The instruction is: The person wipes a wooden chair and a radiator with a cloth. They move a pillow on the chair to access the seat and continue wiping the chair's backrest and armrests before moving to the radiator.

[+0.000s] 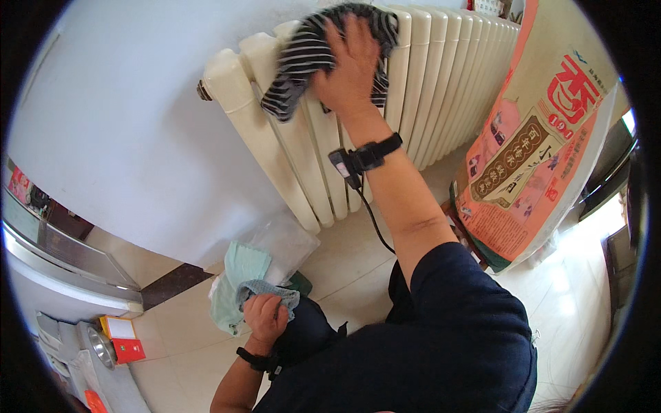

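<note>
My right hand (351, 67), slightly blurred, lies palm down with its fingers spread on a black-and-white striped cloth (304, 57). That cloth drapes over the top and front of a cream column radiator (423, 77) near its left end. Lower down, my left hand (264, 317) is closed around a bunched blue-grey cloth (268, 290), close to my dark-clothed knee. Just behind that cloth is a pale green cloth (232, 289), partly covered by it. Both wrists wear black straps, and a cable runs from the device on the right one.
A tall printed sack (532, 155) stands right of the radiator, close to my right arm. A clear plastic bag (289, 245) lies by the wall's (129, 129) foot. On the far left are a metal bowl (101, 348) and a red box (128, 351). The floor (356, 263) is tiled.
</note>
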Motion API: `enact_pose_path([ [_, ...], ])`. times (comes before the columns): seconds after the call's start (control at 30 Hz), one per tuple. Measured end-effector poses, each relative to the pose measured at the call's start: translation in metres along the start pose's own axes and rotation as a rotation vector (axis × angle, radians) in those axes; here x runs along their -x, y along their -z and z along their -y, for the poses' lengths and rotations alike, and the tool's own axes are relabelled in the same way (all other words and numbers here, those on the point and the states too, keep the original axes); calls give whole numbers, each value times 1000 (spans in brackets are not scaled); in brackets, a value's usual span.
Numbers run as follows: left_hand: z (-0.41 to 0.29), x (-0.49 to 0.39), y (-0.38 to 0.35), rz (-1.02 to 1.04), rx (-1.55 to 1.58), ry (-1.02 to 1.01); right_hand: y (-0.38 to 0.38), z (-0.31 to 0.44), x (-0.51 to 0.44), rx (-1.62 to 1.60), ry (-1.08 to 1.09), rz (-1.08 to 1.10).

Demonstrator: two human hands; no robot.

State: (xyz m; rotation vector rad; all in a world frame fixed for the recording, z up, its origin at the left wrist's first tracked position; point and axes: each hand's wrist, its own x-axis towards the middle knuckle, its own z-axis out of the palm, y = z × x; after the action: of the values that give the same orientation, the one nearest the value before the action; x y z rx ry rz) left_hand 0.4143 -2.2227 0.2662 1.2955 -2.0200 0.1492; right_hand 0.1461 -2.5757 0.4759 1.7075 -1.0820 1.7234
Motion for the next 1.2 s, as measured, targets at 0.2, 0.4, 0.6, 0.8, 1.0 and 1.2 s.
enact_pose_path([
  [0.2,4,-1,-5,36,44,8,-32,-68,187,-226,-414,-244],
  [0.4,11,-8,-13,71,94,-8,-70,-100,420,-1064,-1402,-691],
  [0.6,8,-13,-11,91,118,-1,-73,-107,521,76,-1699,470],
  [0.8,3,-15,-12,33,91,-22,-55,-93,408,-658,-2161,-472],
  [1.0,-5,-16,-9,23,91,-34,-42,-5,226,-271,-890,-131],
  [1.2,-9,-12,-5,-11,61,-7,-3,44,41,-48,-162,152],
])
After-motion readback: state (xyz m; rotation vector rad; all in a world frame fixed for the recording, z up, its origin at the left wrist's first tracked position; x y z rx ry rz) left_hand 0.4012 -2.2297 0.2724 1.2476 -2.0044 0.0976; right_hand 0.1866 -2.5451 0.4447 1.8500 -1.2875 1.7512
